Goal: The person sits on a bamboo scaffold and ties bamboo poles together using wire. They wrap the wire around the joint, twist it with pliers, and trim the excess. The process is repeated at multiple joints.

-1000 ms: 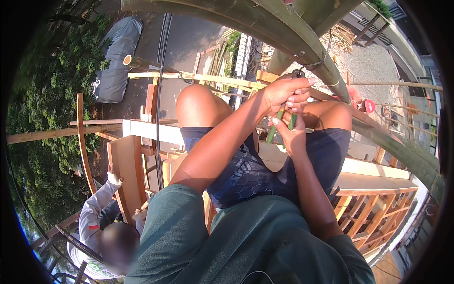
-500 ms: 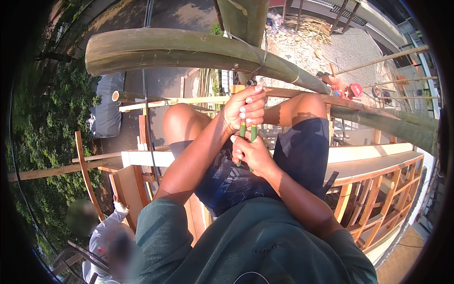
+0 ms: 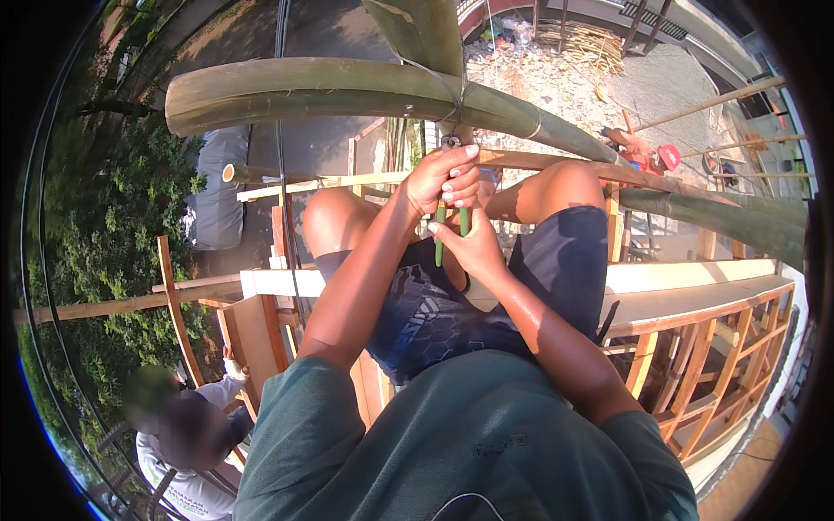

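My left hand (image 3: pixel 441 181) grips a pair of pincers high on the green handles (image 3: pixel 440 247), its fingers wrapped round them. Lower down, my right hand (image 3: pixel 465 236) is closed on the same handles. The dark steel jaws (image 3: pixel 451 141) stand at a wire tie (image 3: pixel 456 100) around crossed bamboo; whether they bite the wire is too small to tell. One thick bamboo pole (image 3: pixel 304 91) lies crosswise, against another pole (image 3: pixel 413 30) running away from me. My bare knees are bent on either side of the hands.
Timber framing (image 3: pixel 678 365) lies below right, with more bamboo (image 3: pixel 721 217) beside my right knee. A co-worker (image 3: pixel 178 460) in light sleeves is at lower left by a board (image 3: pixel 256 347); another in a red cap (image 3: pixel 647 156) is at right. Cables (image 3: pixel 280 130) run past the poles.
The view has swung, bringing the bamboo joint upright above my hands. My hands and pincers have moved leftward in the picture, still gripping. The left co-worker has shifted slightly.
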Tool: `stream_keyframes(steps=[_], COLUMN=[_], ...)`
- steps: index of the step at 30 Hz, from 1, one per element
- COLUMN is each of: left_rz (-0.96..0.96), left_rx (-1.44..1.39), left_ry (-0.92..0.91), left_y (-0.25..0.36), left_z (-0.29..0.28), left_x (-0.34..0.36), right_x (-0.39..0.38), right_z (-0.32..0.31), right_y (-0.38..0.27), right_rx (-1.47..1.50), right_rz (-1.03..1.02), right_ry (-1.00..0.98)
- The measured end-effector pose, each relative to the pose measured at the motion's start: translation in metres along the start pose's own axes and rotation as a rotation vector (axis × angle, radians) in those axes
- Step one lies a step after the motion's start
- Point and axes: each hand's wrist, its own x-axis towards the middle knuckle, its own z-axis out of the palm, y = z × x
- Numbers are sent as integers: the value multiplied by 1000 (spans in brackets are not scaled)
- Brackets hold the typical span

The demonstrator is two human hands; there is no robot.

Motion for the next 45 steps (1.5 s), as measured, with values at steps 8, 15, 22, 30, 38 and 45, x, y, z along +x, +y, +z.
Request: stream_keyframes(steps=[8, 15, 22, 30, 38, 45], left_rz=[86, 435, 32, -100, -130, -104], left_rx=[128, 655, 649, 68, 287, 1233], left_ry=[89, 750, 291, 65, 65, 120], left_y=[-7, -39, 11, 7, 21, 46], left_z=[-3, 13, 19, 32, 20, -37], left_x=[5, 36, -11, -1, -7, -5], right_x=[9, 23, 9, 3, -7, 74], right_z=[38, 14, 23, 2, 66, 105], right_y=[-5, 23, -3, -3, -33, 31], right_rx=[-563, -662, 642, 1077, 175, -407], right_rz=[-147, -210, 203, 288, -7, -219], right_ry=[639, 435, -212, -795, 301, 463])
